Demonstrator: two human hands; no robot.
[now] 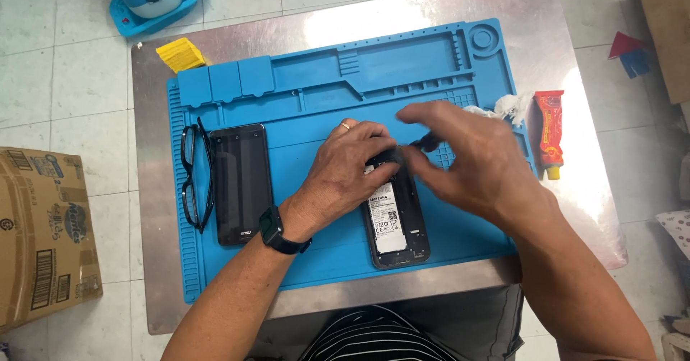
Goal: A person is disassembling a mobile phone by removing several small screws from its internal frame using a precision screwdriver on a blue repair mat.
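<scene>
The left hand (343, 170) lies knuckles up, fingers curled onto the top end of the opened phone (395, 217), pinning it down. The right hand (471, 156) reaches in from the right, fingers pinched on a small dark tool (425, 143) above that end. The phone lies backless at lower centre of the blue mat (316, 95), long axis near vertical in frame. A second phone (241, 183) and glasses (194, 177) lie left; a red tube (550, 131) lies right on the table (151, 188).

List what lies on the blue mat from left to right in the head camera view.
Glasses → closed black phone → left hand → opened phone → right hand → white cloth, at the mat edge.
</scene>
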